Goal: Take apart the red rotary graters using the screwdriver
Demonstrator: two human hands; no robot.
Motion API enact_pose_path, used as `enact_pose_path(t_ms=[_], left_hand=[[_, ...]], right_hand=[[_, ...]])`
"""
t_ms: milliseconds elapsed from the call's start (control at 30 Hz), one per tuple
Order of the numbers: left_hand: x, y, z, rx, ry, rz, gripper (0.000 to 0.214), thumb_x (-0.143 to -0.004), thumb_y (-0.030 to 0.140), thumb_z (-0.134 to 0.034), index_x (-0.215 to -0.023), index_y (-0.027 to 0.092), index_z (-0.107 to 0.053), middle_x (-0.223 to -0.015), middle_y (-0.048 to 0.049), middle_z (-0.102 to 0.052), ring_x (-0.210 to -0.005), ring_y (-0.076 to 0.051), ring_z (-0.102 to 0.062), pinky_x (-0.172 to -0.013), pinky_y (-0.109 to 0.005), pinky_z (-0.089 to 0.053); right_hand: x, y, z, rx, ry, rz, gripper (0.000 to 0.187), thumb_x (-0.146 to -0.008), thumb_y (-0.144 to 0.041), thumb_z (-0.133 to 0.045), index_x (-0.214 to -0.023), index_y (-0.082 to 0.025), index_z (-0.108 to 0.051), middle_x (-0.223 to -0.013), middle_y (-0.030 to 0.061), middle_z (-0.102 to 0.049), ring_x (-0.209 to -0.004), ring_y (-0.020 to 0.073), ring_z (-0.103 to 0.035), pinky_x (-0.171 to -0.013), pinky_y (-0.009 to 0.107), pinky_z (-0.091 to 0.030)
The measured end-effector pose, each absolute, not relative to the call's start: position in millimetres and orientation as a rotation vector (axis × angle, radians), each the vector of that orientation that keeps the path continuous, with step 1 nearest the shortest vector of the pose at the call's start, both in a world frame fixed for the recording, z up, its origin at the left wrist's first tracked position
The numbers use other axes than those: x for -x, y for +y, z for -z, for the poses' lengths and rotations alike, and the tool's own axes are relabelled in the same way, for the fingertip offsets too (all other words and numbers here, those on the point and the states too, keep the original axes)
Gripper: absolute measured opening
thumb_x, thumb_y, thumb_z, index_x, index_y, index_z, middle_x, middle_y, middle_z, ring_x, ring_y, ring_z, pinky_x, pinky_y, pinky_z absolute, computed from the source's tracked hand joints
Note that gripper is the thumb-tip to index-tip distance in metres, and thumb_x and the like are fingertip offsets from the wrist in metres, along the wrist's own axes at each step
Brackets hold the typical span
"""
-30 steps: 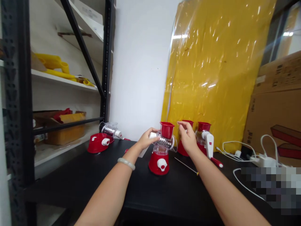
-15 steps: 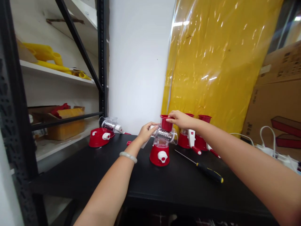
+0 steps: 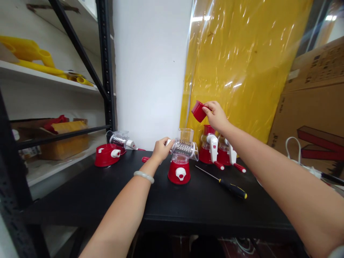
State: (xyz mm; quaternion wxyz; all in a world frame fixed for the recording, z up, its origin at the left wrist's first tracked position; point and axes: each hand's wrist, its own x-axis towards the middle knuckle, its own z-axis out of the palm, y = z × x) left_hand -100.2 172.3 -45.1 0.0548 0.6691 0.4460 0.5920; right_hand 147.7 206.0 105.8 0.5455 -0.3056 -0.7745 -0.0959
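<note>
A rotary grater [image 3: 179,171] with a red base, a white knob and a clear body around a metal drum stands upright on the black table. My left hand [image 3: 162,148] is closed on the white crank at its left side; the crank's red handle [image 3: 146,159] shows past my wrist. Up and to the right, my right hand [image 3: 216,115] pinches a red food pusher [image 3: 199,111], tilted in the air apart from the grater's clear hopper [image 3: 186,135]. A screwdriver [image 3: 233,189] lies to the right of the base.
Two more graters [image 3: 209,148] stand behind at the right. At the left lie a red base [image 3: 106,155] and a clear grater body with a drum [image 3: 120,139]. A black-framed shelf [image 3: 106,68] borders the left, a large cardboard box [image 3: 317,89] the right.
My right hand has lifted the red pusher up out of the grater's hopper and tilted it. My left hand stays at the crank. The view has shifted slightly right.
</note>
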Motion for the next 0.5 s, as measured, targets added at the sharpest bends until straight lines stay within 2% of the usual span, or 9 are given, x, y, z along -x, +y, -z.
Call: enact_pose_path(t_ms=[200, 300, 500], left_hand=[[108, 174, 46, -1.976, 1.559, -1.93, 0.043, -0.084, 0.053, -0.052, -0.058, 0.018, -0.049, -0.049, 0.0041, -0.047, -0.051, -0.011, -0.048, -0.051, -0.023, -0.032], [119, 177, 48, -1.841, 1.505, -1.967, 0.046, -0.085, 0.055, -0.048, -0.056, 0.019, -0.047, -0.048, 0.0039, -0.046, -0.048, -0.012, -0.05, -0.049, -0.023, -0.033], [136, 182, 53, -1.637, 1.519, -2.076, 0.047, -0.084, 0.056, -0.049, -0.054, 0.02, -0.044, -0.044, 0.0048, -0.044, -0.043, -0.013, -0.052, -0.045, -0.023, -0.035]], right_hand=[[-158, 249, -37, 0.942, -1.881, 0.222, 0.019, -0.09, -0.026, -0.052, -0.08, -0.017, -0.065, -0.112, 0.0144, -0.055, -0.111, 0.0254, -0.052, -0.104, 0.041, -0.037], [-146, 264, 7, 1.185, -2.191, 0.266, 0.024, -0.094, -0.028, -0.048, -0.093, -0.017, -0.07, -0.125, 0.0148, -0.051, -0.124, 0.0245, -0.048, -0.107, 0.035, -0.036], [-117, 288, 59, 1.301, -2.307, 0.193, 0.026, -0.095, -0.029, -0.049, -0.099, -0.015, -0.072, -0.112, 0.0138, -0.06, -0.102, 0.0198, -0.06, -0.096, 0.029, -0.042]])
